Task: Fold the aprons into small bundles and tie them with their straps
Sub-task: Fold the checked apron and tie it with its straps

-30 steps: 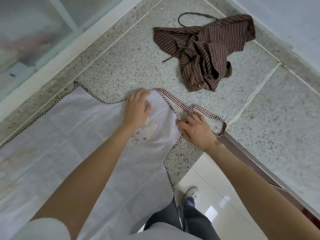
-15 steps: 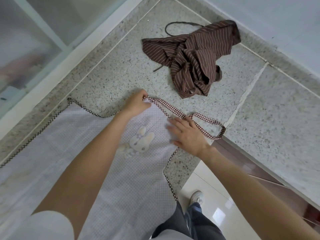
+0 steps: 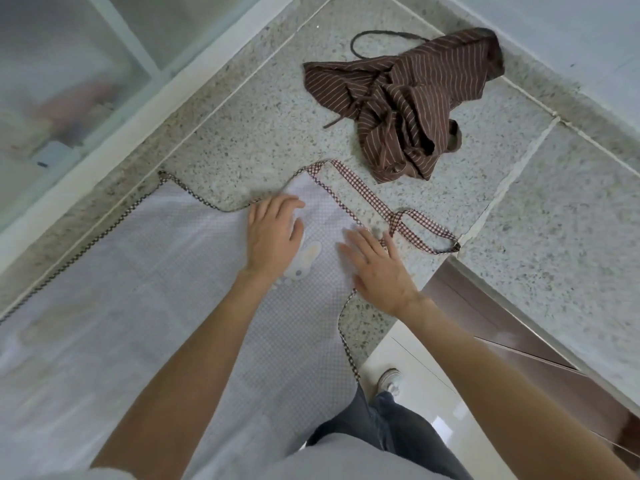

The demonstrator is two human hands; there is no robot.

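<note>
Smoothing the checked apron [image 3: 145, 306] flat on the counter [image 3: 242, 133], both hands released.
Left hand [image 3: 273, 237] and right hand [image 3: 377, 268] press palms down; the loose neck strap [image 3: 408, 223] could slide off the edge, and the striped apron [image 3: 405, 98] lies crumpled beyond.

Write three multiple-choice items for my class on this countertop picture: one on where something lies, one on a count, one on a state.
1. Where does the brown striped apron lie?
A. Beyond the white checked apron, near the wall
B. Under the left hand
C. On the floor by the shoe

2. How many aprons are on the stone counter?
A. One
B. Two
C. Three

3. In what state is the white checked apron?
A. Tied in a bundle
B. Hanging from a hook
C. Spread flat under both hands

Answers: 1 A, it sits crumpled past the neck strap, apart from the white one. 2 B, one brown and one white show. 3 C, the left hand and right hand rest on it with straight fingers, nothing folded yet.
</note>
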